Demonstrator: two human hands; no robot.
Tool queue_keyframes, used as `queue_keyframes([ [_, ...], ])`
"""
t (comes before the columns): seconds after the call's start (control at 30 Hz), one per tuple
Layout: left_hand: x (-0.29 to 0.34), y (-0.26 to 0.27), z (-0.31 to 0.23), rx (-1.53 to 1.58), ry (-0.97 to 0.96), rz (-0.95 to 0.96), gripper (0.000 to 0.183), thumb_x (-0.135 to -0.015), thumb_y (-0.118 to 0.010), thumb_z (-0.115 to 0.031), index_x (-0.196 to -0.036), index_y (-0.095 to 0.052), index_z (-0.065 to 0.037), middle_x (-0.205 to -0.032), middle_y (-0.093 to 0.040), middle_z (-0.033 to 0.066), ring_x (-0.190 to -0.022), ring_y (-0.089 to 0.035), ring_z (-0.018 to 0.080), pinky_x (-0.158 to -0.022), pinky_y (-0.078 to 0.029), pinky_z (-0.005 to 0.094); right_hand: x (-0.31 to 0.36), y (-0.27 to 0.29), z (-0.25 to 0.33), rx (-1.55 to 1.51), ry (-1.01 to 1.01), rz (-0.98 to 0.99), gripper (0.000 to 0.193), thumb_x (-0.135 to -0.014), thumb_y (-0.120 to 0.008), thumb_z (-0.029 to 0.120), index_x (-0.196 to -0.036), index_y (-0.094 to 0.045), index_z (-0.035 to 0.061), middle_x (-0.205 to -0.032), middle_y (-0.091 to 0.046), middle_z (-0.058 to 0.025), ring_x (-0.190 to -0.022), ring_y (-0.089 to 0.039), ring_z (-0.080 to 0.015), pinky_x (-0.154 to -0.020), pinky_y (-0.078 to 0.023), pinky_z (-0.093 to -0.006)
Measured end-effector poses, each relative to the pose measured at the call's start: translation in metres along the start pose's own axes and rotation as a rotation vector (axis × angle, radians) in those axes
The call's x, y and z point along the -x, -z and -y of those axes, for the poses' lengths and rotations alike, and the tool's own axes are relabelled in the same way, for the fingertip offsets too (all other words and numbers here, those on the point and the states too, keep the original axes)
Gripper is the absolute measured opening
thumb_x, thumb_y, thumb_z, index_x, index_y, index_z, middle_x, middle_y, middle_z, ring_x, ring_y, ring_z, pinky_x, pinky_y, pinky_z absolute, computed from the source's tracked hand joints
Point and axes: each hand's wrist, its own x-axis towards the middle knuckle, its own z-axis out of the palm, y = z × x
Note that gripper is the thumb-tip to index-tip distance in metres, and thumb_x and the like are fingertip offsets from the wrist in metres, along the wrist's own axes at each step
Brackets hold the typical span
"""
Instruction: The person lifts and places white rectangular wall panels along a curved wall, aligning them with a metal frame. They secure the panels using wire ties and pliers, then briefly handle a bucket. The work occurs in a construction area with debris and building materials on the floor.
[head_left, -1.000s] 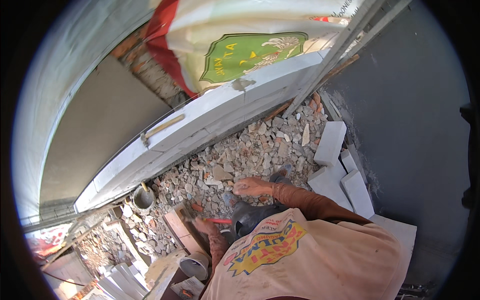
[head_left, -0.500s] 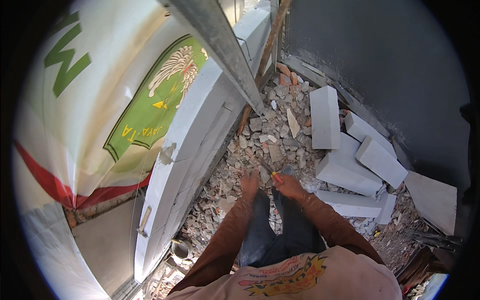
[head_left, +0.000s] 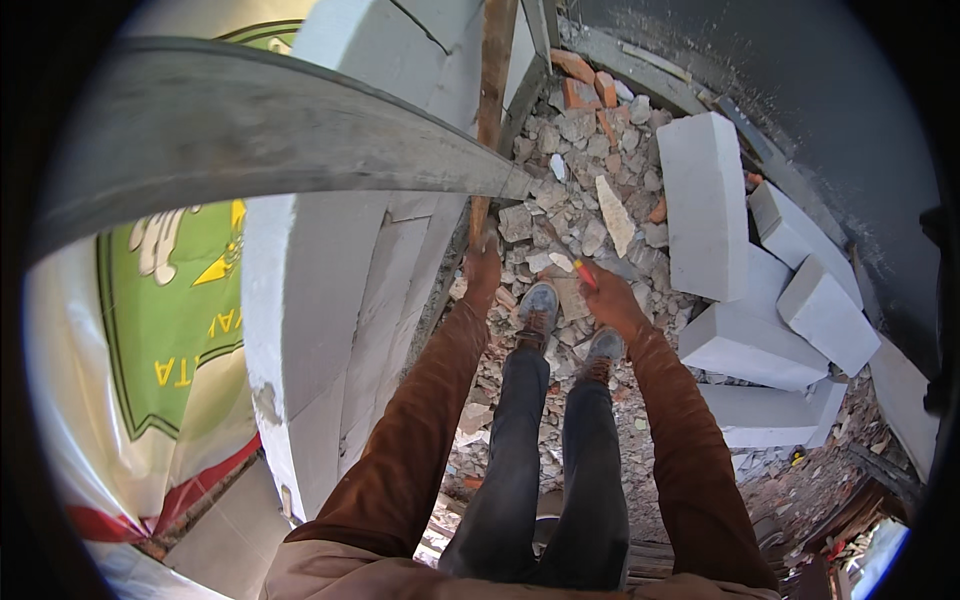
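My left hand (head_left: pixel 482 277) is at the lower end of a narrow brown wooden plank (head_left: pixel 490 110), its fingers closed around the wood. The plank leans against the pale block wall (head_left: pixel 335 300). In my right hand (head_left: pixel 613 303) is a hand tool with a red and yellow handle (head_left: pixel 585 274). Its thin, dark metal part points up and left over the rubble (head_left: pixel 570 140); its far end is hard to make out. Beside the plank's lower part, the foot of a grey metal beam (head_left: pixel 400 150) slants down to the rubble.
Several pale blocks (head_left: pixel 703 205) lie piled on the right, beside a dark grey wall (head_left: pixel 800 90). Broken red bricks (head_left: pixel 580 95) sit in the far corner. A printed banner (head_left: pixel 170 330) hangs left of the block wall. My shoes (head_left: pixel 537 310) stand on uneven rubble.
My left hand has moved forward onto the plank's lower end. My right hand, with the tool, has moved forward and right. My view has shifted, so the metal beam now crosses the upper left.
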Motion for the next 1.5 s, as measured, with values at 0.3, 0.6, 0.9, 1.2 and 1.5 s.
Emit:
queue_keyframes([
  [0.3, -0.046, -0.028, 0.003, 0.506, 0.241, 0.362, 0.051, -0.105, -0.049, -0.031, -0.147, -0.040, -0.003, -0.104, -0.064, 0.0068, -0.091, -0.062, 0.0152, -0.081, -0.049, 0.0321, -0.098, -0.024, -0.009, 0.161, 0.169, -0.132, 0.051, -0.089, -0.062, 0.021, -0.139, -0.053, 0.0119, -0.112, -0.066, -0.0176, -0.101, -0.064, -0.0379, -0.087, -0.051, -0.0460],
  [0.6, -0.041, -0.025, 0.007, 0.592, 0.283, 0.343, 0.047, -0.103, -0.054, -0.017, -0.144, -0.043, 0.001, -0.090, -0.060, 0.0057, -0.076, -0.059, 0.0131, -0.067, -0.048, 0.0274, -0.108, -0.033, -0.008, 0.165, 0.211, -0.123, 0.057, -0.082, -0.064, 0.012, -0.139, -0.053, 0.0130, -0.113, -0.062, -0.0160, -0.099, -0.065, -0.0366, -0.083, -0.054, -0.0437],
  [0.9, -0.044, -0.021, 0.010, 0.519, 0.283, 0.348, 0.040, -0.102, -0.055, -0.017, -0.137, -0.050, 0.000, -0.092, -0.064, 0.0067, -0.077, -0.061, 0.0138, -0.068, -0.050, 0.0279, -0.106, -0.033, -0.008, 0.304, 0.247, -0.182, 0.058, -0.084, -0.064, 0.011, -0.141, -0.051, 0.0165, -0.132, -0.052, -0.0178, -0.105, -0.063, -0.0389, -0.086, -0.054, -0.0465],
  [1.2, -0.042, -0.020, 0.006, 0.468, 0.284, 0.351, 0.042, -0.101, -0.058, -0.021, -0.138, -0.052, -0.001, -0.095, -0.068, 0.0084, -0.078, -0.065, 0.0155, -0.070, -0.052, 0.0292, -0.101, -0.045, -0.001, 0.182, 0.130, -0.142, 0.060, -0.085, -0.062, 0.010, -0.143, -0.049, 0.0166, -0.133, -0.051, -0.0200, -0.112, -0.060, -0.0403, -0.086, -0.054, -0.0453],
  [1.5, -0.039, -0.018, 0.001, 0.457, 0.292, 0.339, 0.040, -0.100, -0.059, -0.021, -0.134, -0.053, 0.000, -0.095, -0.068, 0.0090, -0.079, -0.066, 0.0158, -0.072, -0.053, 0.0288, -0.103, -0.055, 0.017, 0.439, 0.084, -0.160, 0.055, -0.086, -0.064, 0.016, -0.136, -0.050, 0.0021, -0.112, -0.059, -0.0162, -0.103, -0.062, -0.0356, -0.083, -0.055, -0.0474],
])
